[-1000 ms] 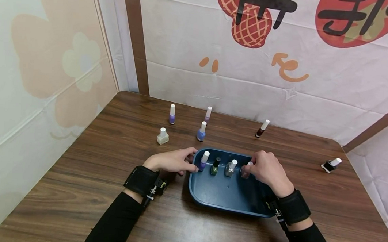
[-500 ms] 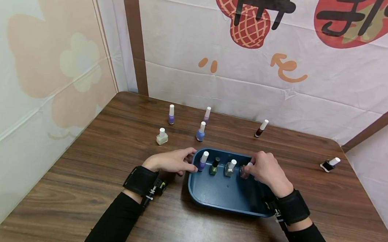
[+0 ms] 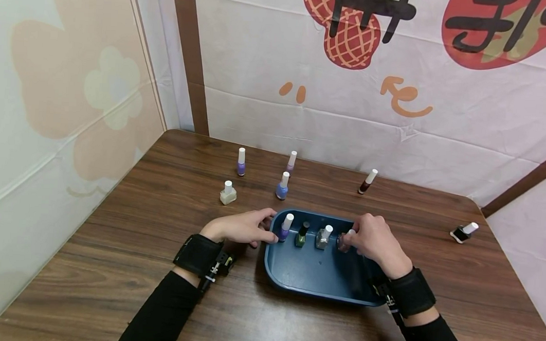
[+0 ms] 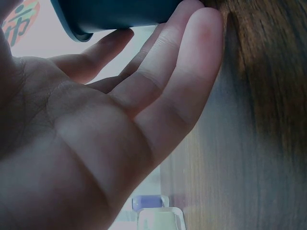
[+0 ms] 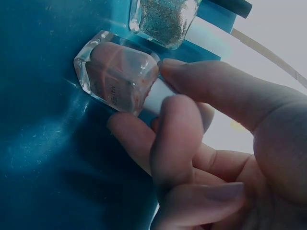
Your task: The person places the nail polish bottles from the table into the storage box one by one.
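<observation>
My right hand (image 3: 377,243) pinches the white cap of a pinkish nail polish bottle (image 5: 115,74) in the blue tray (image 3: 314,275). The bottle stands on the tray floor at the right end of a row. Left of it are a glittery silver nail polish (image 3: 322,238), a green one with a black cap (image 3: 302,236) and a purple one (image 3: 285,230). My left hand (image 3: 239,226) rests at the tray's left end, thumb at the rim. In the left wrist view its fingers (image 4: 196,57) extend fairly straight along the outer wall.
Behind the tray stand a blue nail polish (image 3: 282,188), a lilac one (image 3: 291,162), a purple one (image 3: 241,162) and a whitish one (image 3: 228,194). A dark red bottle (image 3: 367,182) and a black one (image 3: 463,233) are to the right. Printed cloth walls (image 3: 257,118) border the table.
</observation>
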Action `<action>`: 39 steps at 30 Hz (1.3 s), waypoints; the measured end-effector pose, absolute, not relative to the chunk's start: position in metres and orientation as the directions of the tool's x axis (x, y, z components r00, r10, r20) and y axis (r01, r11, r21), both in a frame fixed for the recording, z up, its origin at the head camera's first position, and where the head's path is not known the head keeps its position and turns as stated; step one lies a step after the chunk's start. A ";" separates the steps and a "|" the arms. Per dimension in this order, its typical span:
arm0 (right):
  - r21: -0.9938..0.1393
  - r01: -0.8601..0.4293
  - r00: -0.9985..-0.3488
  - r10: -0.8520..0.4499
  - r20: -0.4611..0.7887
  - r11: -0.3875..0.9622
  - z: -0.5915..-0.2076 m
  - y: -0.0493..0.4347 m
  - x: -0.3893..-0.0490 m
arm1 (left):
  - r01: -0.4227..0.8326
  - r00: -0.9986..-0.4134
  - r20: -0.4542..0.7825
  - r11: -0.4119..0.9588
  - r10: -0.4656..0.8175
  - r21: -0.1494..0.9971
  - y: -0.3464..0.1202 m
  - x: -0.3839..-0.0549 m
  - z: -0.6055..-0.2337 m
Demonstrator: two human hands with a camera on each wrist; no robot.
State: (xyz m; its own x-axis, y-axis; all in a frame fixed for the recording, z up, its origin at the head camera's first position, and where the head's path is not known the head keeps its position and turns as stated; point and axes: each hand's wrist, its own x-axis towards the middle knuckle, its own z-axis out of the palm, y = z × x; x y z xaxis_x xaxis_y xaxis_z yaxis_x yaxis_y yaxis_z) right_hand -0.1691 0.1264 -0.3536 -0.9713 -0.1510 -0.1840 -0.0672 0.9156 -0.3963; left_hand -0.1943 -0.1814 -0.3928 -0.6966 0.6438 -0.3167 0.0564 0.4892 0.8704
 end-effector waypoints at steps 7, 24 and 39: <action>-0.400 -0.066 -0.972 -0.150 -0.183 0.914 -0.354 0.126 -0.168 | 0.052 -0.695 -0.317 0.486 0.645 0.873 -0.181 -0.194 -0.393; -0.368 -0.080 -0.974 -0.151 -0.169 0.926 -0.345 0.130 -0.169 | 0.051 -0.691 -0.321 0.487 0.647 0.872 -0.181 -0.194 -0.392; -0.397 -0.081 -0.988 -0.127 -0.092 0.914 -0.325 0.144 -0.164 | 0.042 -0.688 -0.324 0.482 0.649 0.875 -0.181 -0.195 -0.393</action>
State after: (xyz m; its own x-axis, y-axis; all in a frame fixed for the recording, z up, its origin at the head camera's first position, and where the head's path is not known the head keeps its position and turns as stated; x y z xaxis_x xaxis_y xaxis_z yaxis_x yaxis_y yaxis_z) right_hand -0.1644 0.1441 -0.3246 -0.9876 -0.1272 -0.0919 -0.0808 0.9142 -0.3972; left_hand -0.1946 -0.1808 -0.3935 -0.6883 0.6491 -0.3239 0.0424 0.4817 0.8753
